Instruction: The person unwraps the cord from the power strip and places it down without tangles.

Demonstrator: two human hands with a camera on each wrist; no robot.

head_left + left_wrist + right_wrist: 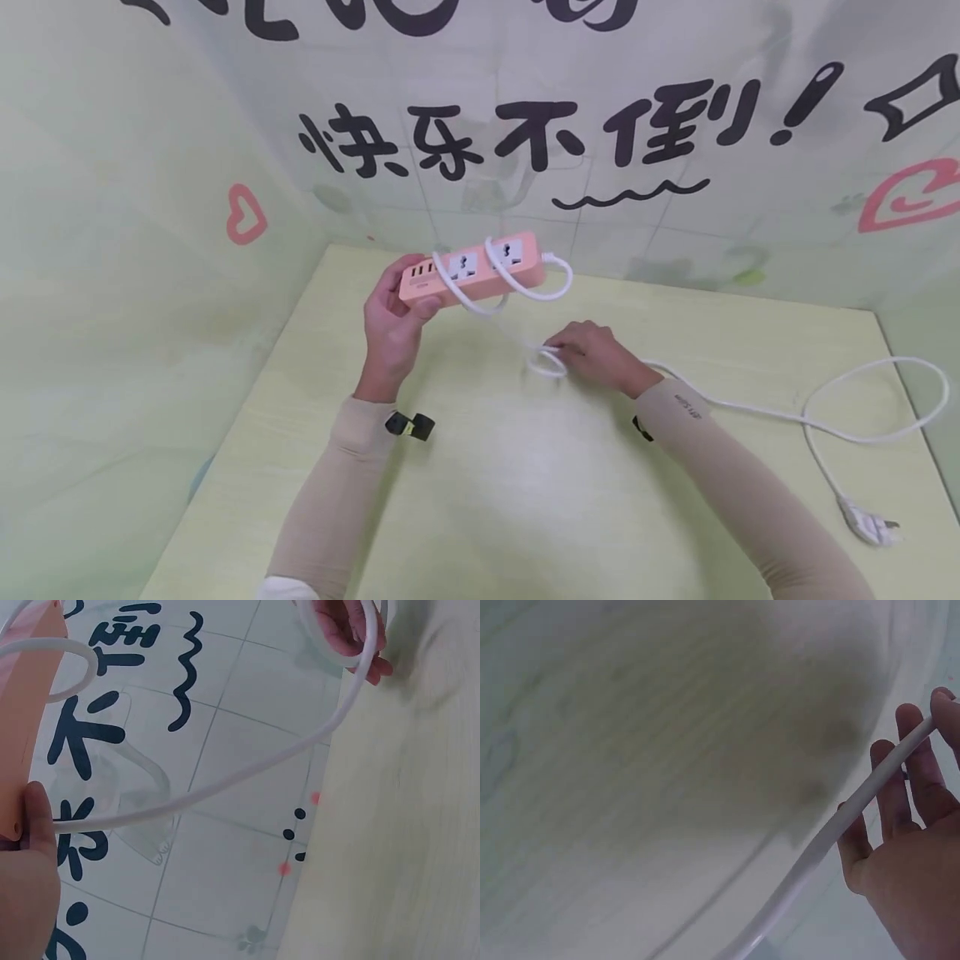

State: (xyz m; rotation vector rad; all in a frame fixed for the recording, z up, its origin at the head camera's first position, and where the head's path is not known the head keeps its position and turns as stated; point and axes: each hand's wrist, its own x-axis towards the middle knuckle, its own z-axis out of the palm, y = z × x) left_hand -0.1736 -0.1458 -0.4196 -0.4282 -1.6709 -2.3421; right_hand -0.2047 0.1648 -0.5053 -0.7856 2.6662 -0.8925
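Observation:
A pink power strip point(482, 268) with white sockets and USB ports is held up in the left hand point(393, 327), which grips its left end with the thumb along the near edge. White cord winds in loops around the strip and leaves its right end. Lower and to the right, the right hand point(600, 357) pinches the cord point(855, 804) between thumb and fingers, the other fingers spread behind it. A small cord loop point(551, 372) shows beside those fingertips. In the left wrist view, a stretch of cord point(225, 782) curves from the strip toward the right hand point(346, 630).
The cord's tail runs right across the pale yellow table point(480, 517), making a wide loop point(930, 367) near the right edge. It ends in a white plug point(866, 523). A printed backdrop point(465, 196) with black lettering stands behind the table, with pale side walls.

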